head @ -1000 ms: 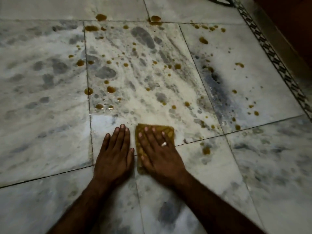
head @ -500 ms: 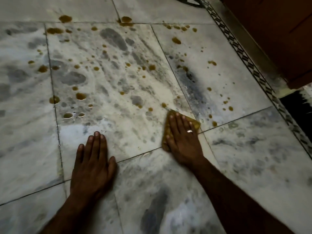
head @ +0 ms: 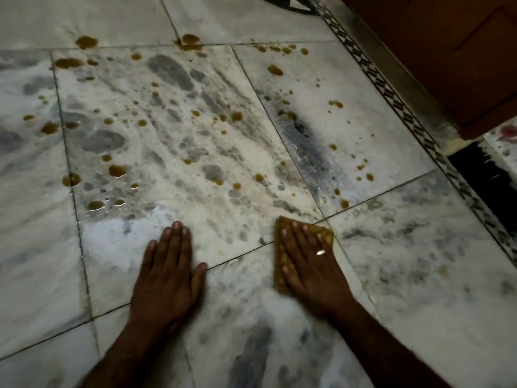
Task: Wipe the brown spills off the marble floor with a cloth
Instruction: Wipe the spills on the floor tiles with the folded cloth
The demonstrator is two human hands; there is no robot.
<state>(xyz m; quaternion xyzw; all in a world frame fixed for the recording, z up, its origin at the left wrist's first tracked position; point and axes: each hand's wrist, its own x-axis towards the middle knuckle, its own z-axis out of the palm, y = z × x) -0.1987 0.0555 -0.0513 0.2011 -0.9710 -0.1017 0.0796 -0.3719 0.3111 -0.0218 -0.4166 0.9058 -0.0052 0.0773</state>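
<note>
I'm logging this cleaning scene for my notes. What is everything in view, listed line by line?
marble floor: several large tiles, white with grey veining, fills the view
brown spills: many drops and small puddles, brown, scattered over the far tiles
patterned border strip: one, black and white, diagonal along the right
wooden furniture: one, reddish brown, top right corner
cloth: one, yellow-brown, flat on the floor under the right hand
ring: one, silvery, on a right-hand finger
left hand: flat on bare floor
right hand: pressed flat on the cloth
</note>
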